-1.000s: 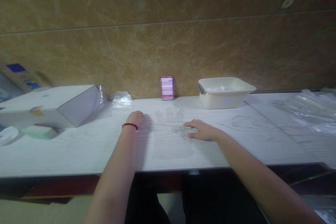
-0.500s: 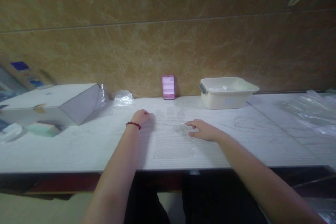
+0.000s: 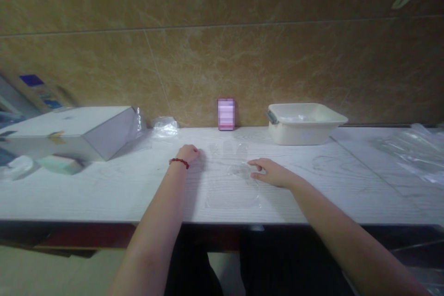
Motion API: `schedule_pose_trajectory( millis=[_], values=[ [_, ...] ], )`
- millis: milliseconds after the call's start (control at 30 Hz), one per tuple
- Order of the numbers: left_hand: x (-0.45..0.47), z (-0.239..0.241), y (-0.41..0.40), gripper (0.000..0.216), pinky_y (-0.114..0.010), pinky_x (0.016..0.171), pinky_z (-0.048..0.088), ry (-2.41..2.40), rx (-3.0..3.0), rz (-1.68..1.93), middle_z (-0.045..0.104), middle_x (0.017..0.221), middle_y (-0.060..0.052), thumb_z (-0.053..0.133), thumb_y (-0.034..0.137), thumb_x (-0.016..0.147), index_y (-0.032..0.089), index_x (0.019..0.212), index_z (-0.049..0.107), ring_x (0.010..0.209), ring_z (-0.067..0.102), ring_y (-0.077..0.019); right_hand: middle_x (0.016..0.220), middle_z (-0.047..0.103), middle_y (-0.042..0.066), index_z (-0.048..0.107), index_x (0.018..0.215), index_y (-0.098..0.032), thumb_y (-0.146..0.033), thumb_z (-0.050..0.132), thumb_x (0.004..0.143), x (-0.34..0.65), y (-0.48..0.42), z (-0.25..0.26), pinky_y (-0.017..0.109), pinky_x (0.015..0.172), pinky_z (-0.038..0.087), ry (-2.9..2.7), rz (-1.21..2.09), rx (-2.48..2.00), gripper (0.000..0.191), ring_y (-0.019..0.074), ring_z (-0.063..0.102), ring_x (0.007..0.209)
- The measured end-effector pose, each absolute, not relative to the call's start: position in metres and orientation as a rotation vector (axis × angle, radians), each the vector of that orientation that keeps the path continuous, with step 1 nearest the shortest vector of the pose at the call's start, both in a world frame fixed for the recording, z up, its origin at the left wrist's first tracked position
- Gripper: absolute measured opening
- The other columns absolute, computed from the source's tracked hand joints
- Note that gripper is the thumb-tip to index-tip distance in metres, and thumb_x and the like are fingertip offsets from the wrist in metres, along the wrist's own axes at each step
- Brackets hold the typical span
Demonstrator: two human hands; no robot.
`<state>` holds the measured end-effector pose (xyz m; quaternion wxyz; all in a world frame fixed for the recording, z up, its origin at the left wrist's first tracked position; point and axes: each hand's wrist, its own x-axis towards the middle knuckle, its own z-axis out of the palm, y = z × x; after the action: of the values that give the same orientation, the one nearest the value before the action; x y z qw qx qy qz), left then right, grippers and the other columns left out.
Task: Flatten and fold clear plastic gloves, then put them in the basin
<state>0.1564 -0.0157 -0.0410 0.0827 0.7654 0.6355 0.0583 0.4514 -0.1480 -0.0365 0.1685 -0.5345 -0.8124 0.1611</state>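
Note:
A clear plastic piece (image 3: 233, 200), hard to make out against the pale wood grain, lies flat on the table between my hands. It has rounded shapes along its far end and a raised or shiny patch near the middle. My left hand (image 3: 188, 153), with a red bead bracelet at the wrist, rests by its far left corner, fingers curled in; whatever they hold is hidden. On the right side, my right hand (image 3: 271, 172) has thumb and forefinger apart, their tips at the shiny patch. Whether those tips press on the plastic is unclear.
A cream plastic basin (image 3: 305, 133) stands at the back right, beyond my right hand. Against the tiled wall leans a phone (image 3: 226, 114). To the left are a white box (image 3: 69, 122), a sponge (image 3: 60, 164) and crumpled clear wrap (image 3: 165, 127). Plastic bags (image 3: 416, 150) lie far right.
The camera view has shifted slightly, so everything sits a little further right. Both hands keep nearly the same pose and place by the clear plastic.

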Motion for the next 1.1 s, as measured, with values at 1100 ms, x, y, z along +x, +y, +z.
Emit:
schedule_pose_trajectory(
  millis=[1100],
  values=[
    [0.198, -0.032, -0.044, 0.030, -0.018, 0.040, 0.039, 1.174, 1.852, 0.923, 0.055, 0.061, 0.001, 0.059, 0.034, 0.062, 0.017, 0.081, 0.043, 0.047, 0.052, -0.0089, 0.101, 0.056, 0.005, 0.043, 0.110, -0.018, -0.021, 0.052, 0.069, 0.362, -0.083, -0.043, 0.031, 0.084, 0.032, -2.029, 0.236, -1.220, 0.042, 0.0158, 0.043, 0.097]
  ],
)
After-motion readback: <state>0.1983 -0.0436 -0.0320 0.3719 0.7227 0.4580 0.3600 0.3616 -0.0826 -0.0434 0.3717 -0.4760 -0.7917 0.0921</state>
